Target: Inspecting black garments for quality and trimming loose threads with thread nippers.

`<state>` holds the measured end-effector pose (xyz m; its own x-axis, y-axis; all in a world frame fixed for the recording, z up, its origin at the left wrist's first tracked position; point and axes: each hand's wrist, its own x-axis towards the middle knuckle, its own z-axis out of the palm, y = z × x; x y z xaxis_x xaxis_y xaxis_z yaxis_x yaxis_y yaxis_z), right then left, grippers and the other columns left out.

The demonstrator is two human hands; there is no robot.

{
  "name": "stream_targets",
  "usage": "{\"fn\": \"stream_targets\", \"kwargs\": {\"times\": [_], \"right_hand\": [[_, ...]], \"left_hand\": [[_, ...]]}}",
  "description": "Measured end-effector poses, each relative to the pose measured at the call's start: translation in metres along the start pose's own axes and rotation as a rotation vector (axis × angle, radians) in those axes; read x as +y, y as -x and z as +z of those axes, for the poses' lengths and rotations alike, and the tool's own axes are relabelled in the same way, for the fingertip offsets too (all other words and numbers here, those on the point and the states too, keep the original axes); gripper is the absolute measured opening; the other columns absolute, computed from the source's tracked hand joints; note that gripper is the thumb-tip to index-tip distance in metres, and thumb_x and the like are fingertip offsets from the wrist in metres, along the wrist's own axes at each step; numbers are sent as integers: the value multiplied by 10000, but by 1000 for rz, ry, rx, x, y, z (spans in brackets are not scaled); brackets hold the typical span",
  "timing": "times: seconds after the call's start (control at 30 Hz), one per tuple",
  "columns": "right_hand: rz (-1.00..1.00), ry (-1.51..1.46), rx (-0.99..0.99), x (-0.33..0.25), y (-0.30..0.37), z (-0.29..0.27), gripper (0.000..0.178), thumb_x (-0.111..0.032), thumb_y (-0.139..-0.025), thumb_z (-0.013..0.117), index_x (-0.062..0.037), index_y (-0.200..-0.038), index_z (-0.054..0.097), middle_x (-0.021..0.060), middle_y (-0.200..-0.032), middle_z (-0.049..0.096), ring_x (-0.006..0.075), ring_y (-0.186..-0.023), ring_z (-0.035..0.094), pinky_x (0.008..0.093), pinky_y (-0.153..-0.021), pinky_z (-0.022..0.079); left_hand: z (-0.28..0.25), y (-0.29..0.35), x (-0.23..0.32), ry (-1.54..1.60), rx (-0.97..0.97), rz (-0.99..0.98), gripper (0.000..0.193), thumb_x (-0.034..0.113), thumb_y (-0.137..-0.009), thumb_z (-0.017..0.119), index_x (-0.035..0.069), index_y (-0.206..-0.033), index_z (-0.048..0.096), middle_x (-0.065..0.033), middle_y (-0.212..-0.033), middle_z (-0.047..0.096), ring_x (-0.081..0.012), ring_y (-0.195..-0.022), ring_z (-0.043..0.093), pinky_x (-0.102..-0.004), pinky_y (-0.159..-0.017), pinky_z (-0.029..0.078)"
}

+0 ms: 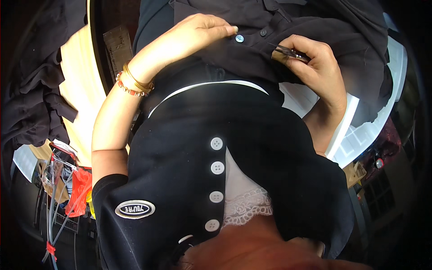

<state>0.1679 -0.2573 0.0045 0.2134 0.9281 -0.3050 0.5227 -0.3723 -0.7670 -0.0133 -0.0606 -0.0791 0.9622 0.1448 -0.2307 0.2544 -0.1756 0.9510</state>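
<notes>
The right hand (317, 59) grips dark snips (293, 53); the left hand (200, 33), its pinch impossible to tell, is beside a blue button (240, 38) on the dark garment (252, 56) between them. Bunched cloth could catch the points and tear.

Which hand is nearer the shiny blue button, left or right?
Left. The left hand has its fingertips just beside the blue button, at its upper left in the picture. The right hand is farther off, right of it, holding a small dark tool.
</notes>
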Motion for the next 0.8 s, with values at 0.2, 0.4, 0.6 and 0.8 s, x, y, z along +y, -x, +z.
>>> {"fn": "stream_targets", "kwargs": {"times": [0.2,0.4,0.6,0.8], "right_hand": [[-33,39,40,5,4,2,159,-19,-782,633,-20,-920,712,98,-697,666,170,-610,650,253,-576,492],[-158,-113,203,-2,-1,5,210,22,-743,626,-4,-936,703,78,-751,668,129,-629,621,236,-570,455],[-227,-214,182,-21,-13,7,262,111,-714,601,32,-949,687,95,-863,693,150,-770,659,245,-682,489],[-217,-114,130,-15,-36,26,222,99,-756,653,31,-966,682,77,-864,709,143,-800,685,236,-731,513]], "left_hand": [[10,1,11,93,-77,-190,198,157,-951,641,0,-1066,677,-7,-946,660,-65,-919,597,-197,-835,453],[-18,28,31,225,205,-42,158,120,-975,604,18,-1090,637,21,-959,641,-49,-945,583,-184,-869,426],[-49,58,40,337,576,20,91,102,-976,605,38,-1031,640,75,-876,590,2,-823,501,-152,-740,380],[-36,62,22,-70,619,-105,94,113,-983,581,22,-996,600,11,-819,592,-55,-785,532,-210,-719,440]]}}
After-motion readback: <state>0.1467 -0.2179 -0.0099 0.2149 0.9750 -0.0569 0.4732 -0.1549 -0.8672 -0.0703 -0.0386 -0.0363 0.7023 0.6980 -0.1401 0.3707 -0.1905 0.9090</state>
